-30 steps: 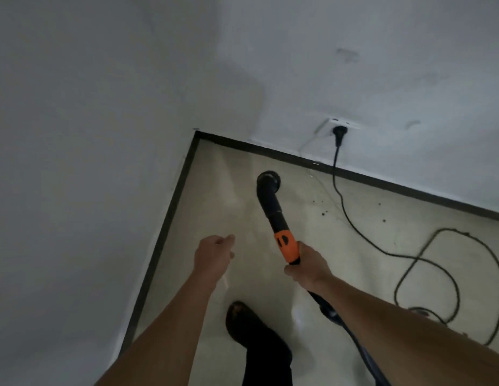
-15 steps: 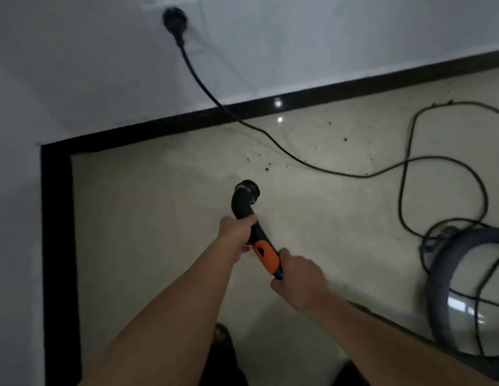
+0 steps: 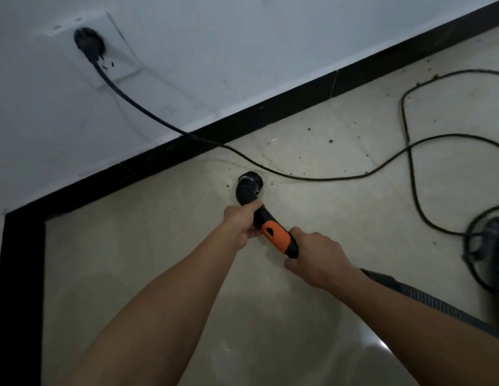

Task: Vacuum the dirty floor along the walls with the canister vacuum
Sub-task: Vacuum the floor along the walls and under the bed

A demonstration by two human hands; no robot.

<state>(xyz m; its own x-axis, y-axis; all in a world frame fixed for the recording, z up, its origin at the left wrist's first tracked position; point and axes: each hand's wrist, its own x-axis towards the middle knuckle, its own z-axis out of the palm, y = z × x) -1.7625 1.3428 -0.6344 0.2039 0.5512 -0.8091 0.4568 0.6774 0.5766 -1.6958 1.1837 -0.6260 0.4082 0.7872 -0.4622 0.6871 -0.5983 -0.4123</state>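
Observation:
A black vacuum wand with an orange grip points down at the beige floor, and its round brush nozzle sits near the black skirting. My left hand grips the black part just behind the nozzle. My right hand holds the rear end of the orange grip. A ribbed grey hose runs from the wand to the right. Dark crumbs lie scattered on the floor close to the wall.
A black power cord hangs from a plug in the white wall socket and loops over the floor to the right. The canister body is blurred at the right edge. A floor corner lies at the left.
My left hand, free a second ago, has taken hold of the wand behind the nozzle. The view has swung from the corner rightward along the wall, and the nozzle now lies near the cord.

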